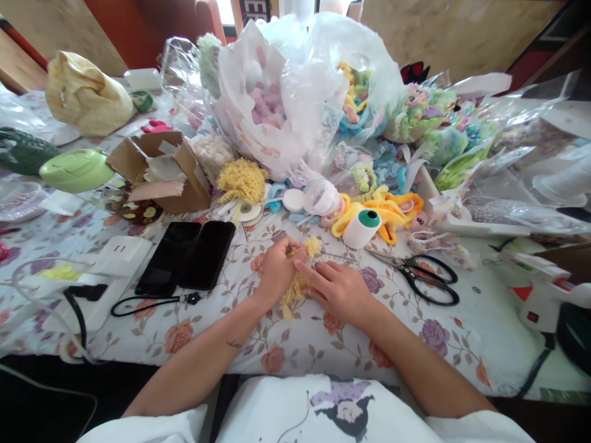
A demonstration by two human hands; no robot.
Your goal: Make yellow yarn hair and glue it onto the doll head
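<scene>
Both hands meet over the middle of a flowered tablecloth (300, 344). My left hand (276, 269) is closed round a strand of fuzzy yellow yarn (295, 294), which hangs down between the hands. My right hand (340, 290) pinches the same yarn from the right with its thumb and forefinger. A white thread spool with a green core (362, 228) lies just beyond the hands. Black scissors (422, 278) lie to the right of my right hand.
Two black phones (187, 255) and a white power strip (104, 271) lie at the left. A white glue gun (540, 292) sits at the right. Plastic bags of coloured fluffy pieces (295, 92), a torn cardboard box (159, 169) and a yellow pom-pom (242, 180) crowd the far side.
</scene>
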